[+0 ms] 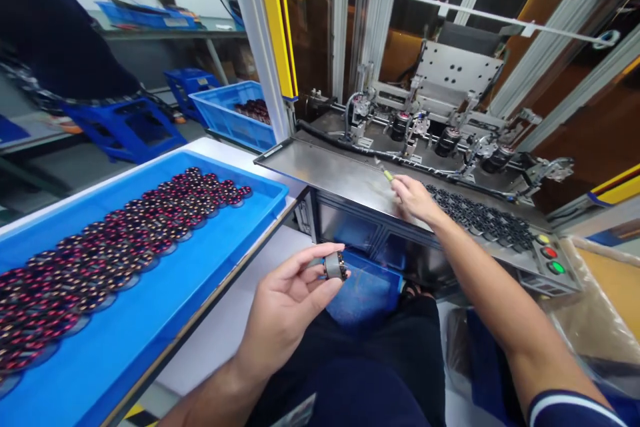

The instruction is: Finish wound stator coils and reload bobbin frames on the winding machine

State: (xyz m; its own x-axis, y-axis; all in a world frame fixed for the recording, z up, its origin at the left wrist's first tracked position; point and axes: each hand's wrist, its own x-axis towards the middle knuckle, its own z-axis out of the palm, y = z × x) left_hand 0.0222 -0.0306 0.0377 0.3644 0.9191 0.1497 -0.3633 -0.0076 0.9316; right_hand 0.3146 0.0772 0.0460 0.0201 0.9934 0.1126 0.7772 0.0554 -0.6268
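Observation:
Between the thumb and fingers of my left hand [290, 300] is a motor stator [333, 265], a short grey ring with dark coil ends, held in front of my lap. Over the metal worktop [333, 173], my right hand [413, 197] is closed around a small tool with a yellow-green handle [387, 175]. The tool points away to the upper left; its tip is too small to identify. On my left, a blue tray [210, 267] carries many wound stators [145, 233] with red and copper coils, laid in overlapping rows.
Black ring-shaped parts [480, 217] lie on the worktop's right, near a button box [553, 257]. Behind stands a machine fixture [457, 70] holding dark cylindrical parts. A yellow light-curtain post [277, 20] rises at its left. A blue bin [225, 117] and a seated person [60, 27] are farther left.

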